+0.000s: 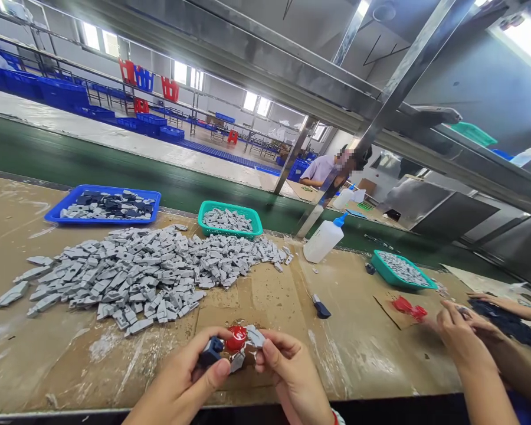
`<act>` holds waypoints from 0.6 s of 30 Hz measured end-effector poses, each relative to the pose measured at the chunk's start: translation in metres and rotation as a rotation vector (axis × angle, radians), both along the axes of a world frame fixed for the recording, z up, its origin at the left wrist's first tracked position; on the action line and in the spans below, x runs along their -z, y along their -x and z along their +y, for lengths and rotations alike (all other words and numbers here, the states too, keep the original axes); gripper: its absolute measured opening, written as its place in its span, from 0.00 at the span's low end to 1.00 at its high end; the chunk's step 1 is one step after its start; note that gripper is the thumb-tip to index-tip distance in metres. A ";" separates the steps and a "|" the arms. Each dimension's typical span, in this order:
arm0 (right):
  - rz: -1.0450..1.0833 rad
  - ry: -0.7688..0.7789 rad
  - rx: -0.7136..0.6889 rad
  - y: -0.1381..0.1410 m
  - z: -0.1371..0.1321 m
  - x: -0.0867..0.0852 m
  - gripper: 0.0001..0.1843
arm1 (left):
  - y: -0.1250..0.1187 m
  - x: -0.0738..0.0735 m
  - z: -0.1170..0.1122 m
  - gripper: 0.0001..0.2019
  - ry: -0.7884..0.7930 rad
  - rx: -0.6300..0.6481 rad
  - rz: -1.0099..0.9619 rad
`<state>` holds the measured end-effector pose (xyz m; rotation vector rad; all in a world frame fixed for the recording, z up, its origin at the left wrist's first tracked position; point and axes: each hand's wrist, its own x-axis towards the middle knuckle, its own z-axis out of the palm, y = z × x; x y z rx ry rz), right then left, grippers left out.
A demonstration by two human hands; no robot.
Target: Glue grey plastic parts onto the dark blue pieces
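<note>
Between thumb and fingers, my left hand [194, 375] grips a dark navy plastic piece [211, 350]. A small light grey plastic piece [255, 336] is pinched in my right hand [287, 369], held right beside a round red cap [236, 338] with shiny liquid in it. Just below the cap lies another grey piece [238, 361]. Both hands are close together over a brown cardboard patch near the table's front edge. Farther off, a navy and grey piece [321, 307] rests alone on the table.
A large heap of grey pieces [137, 271] spreads left of centre. Behind it stand a blue tray [101, 221] and a green basket [230, 232]. A white bottle [323, 241] stands near a metal post. At right, a co-worker's hands [462, 324] work near another green basket [402, 282].
</note>
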<state>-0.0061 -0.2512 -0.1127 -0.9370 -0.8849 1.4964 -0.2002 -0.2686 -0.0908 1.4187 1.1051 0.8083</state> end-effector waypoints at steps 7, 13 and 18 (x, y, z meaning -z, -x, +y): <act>-0.322 -0.350 0.105 0.000 -0.007 -0.020 0.06 | -0.014 -0.009 -0.002 0.20 -0.010 -0.035 -0.011; -0.893 -0.441 0.184 -0.025 -0.010 0.005 0.07 | 0.012 -0.003 -0.015 0.29 0.172 -0.316 0.049; -1.013 -0.492 0.181 -0.029 -0.023 0.028 0.09 | 0.021 0.016 -0.025 0.31 0.204 -0.423 -0.006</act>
